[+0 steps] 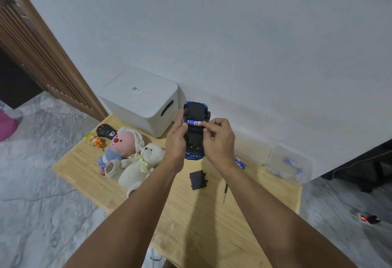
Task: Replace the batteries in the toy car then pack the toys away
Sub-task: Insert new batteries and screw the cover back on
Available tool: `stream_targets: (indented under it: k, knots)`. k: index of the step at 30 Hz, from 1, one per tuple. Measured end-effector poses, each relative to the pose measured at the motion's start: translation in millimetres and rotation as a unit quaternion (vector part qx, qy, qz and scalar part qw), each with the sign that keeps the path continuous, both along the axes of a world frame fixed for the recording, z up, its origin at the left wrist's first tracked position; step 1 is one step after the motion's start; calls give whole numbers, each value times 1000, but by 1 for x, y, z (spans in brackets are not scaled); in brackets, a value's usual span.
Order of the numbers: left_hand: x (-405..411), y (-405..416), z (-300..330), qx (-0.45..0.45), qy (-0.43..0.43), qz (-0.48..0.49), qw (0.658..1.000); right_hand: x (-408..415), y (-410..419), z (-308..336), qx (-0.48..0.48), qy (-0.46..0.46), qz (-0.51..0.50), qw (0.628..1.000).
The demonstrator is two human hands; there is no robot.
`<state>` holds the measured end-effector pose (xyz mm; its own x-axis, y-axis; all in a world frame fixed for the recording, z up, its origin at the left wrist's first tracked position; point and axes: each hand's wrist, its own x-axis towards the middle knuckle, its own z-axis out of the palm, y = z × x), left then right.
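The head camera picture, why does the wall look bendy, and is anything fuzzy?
In the head view the wide lens bows the wall edge and door frame; the toy car and battery in the middle look fairly sharp; the clear box at the right looks hazy; the arms throw soft shadows on the table.

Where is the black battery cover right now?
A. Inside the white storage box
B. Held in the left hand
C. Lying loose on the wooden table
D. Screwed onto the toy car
C: the black battery cover lies loose on the wooden table beside the screwdriver, below the upturned toy car that both hands hold.
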<state>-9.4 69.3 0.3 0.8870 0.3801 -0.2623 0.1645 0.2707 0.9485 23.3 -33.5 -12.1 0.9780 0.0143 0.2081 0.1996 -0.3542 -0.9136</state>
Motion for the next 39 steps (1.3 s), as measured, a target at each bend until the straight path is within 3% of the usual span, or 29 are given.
stream_targets:
  k: [2, 4, 7, 10, 15, 21, 39]
  knots:
    - [-2, 1, -4, -26, 19, 5, 999, 3, -6, -4, -16, 13, 23, 1000]
    - [-4, 4, -10, -49, 35, -5, 998, 10, -16, -11, 25, 57, 24, 998]
    - [-7, 6, -16, -85, 61, -4, 994, 22, -40, -30, 77, 146, -53, 985]
    - [-10, 5, -21, -118, 75, 2, 990, 26, -71, -54, -79, 186, -69, 977]
    - [-9, 3, -26, -141, 74, 4, 987, 21, -101, -83, -301, 231, -43, 924]
    - [-3, 0, -19, -157, 52, -21, 986, 22, -99, -89, -475, 216, 9, 853]
    - [4, 3, -5, -153, 24, -24, 988, 4, -100, -98, -595, 79, 93, 795]
